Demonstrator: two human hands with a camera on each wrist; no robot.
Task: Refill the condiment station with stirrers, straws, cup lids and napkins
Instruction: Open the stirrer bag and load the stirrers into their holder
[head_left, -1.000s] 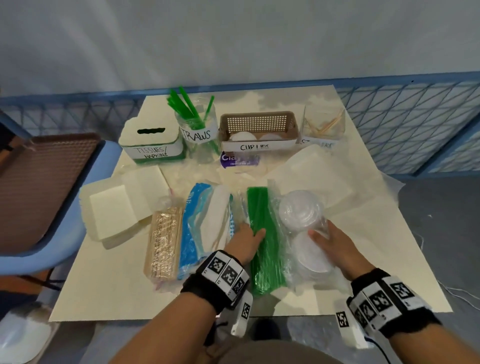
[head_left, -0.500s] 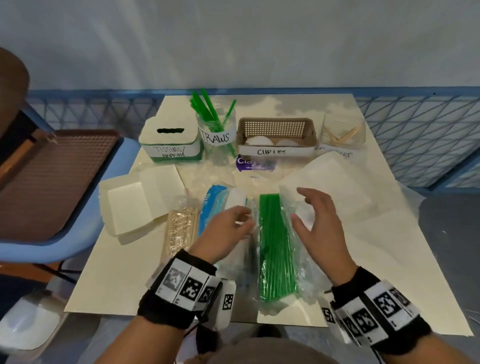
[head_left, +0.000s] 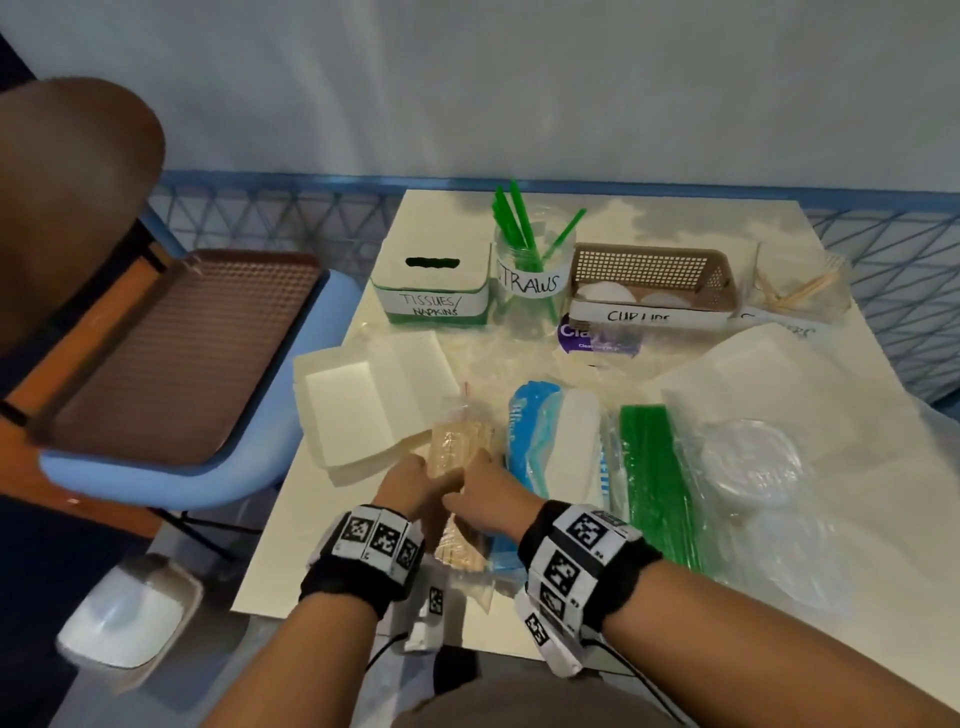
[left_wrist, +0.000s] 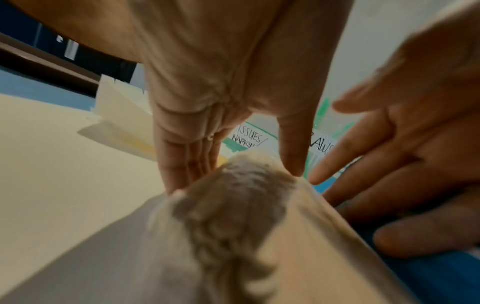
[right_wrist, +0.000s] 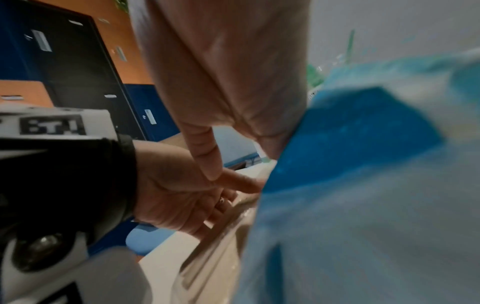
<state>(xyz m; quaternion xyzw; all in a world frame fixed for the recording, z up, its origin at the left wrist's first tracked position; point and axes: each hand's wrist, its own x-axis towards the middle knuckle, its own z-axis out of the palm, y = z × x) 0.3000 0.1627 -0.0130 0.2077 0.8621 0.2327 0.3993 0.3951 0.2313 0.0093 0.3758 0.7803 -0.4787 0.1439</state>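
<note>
Both my hands meet on the clear plastic bag of pale wooden stirrers (head_left: 451, 452), which lies on the cream tabletop (head_left: 343, 525), just left of the blue-and-white napkin pack (head_left: 550, 441). My left hand (head_left: 410, 491) holds the bag from its left side, straight fingers (left_wrist: 182, 164) against one flank and the thumb on the other. My right hand (head_left: 488, 493) comes in from the right, fingers fairly straight and lying along the bag; whether they grip it I cannot tell. I judge that two hands serve here because the loose film needs steadying before it is lifted or opened.

Right of the napkin pack lie the bagged green straws (head_left: 654, 483), then the bagged clear cup lids (head_left: 748, 462). Beyond the napkin pack stand the station containers: a white-and-green tissue box (head_left: 431, 291), its contents hidden; a clear jar labelled straws (head_left: 530, 280) holding a few green straws; a brown mesh basket (head_left: 649, 270) with two white lids; and, farthest right, a clear tub (head_left: 802, 291) holding only a few stirrers, which is where this bag's contents belong.
</note>
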